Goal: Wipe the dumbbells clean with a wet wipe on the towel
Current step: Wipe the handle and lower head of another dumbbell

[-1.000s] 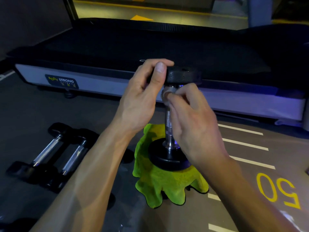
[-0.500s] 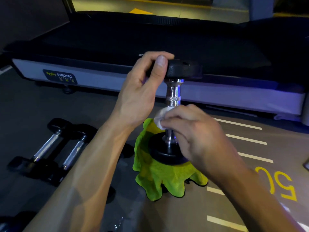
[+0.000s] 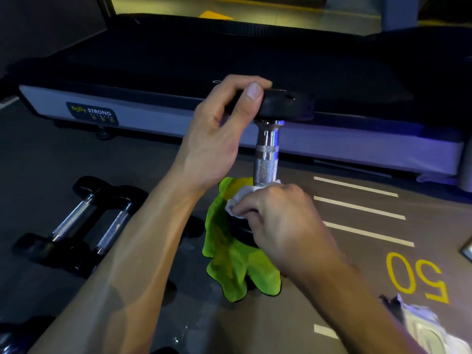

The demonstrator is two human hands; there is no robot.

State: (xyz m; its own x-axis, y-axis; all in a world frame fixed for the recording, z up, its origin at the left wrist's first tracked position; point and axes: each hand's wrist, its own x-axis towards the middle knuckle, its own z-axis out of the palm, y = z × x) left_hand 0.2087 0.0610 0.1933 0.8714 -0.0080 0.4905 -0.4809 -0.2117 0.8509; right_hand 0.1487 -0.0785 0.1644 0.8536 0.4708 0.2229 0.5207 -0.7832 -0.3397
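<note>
Upright, chrome-handled dumbbell (image 3: 267, 159) on towel (image 3: 229, 264)

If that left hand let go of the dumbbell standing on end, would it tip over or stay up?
It would probably wobble: the dumbbell stands upright on a soft, rumpled green towel, and the left hand grips its top head. Its metal handle suggests it is heavy. Once down, it may roll on its round heads.
</note>
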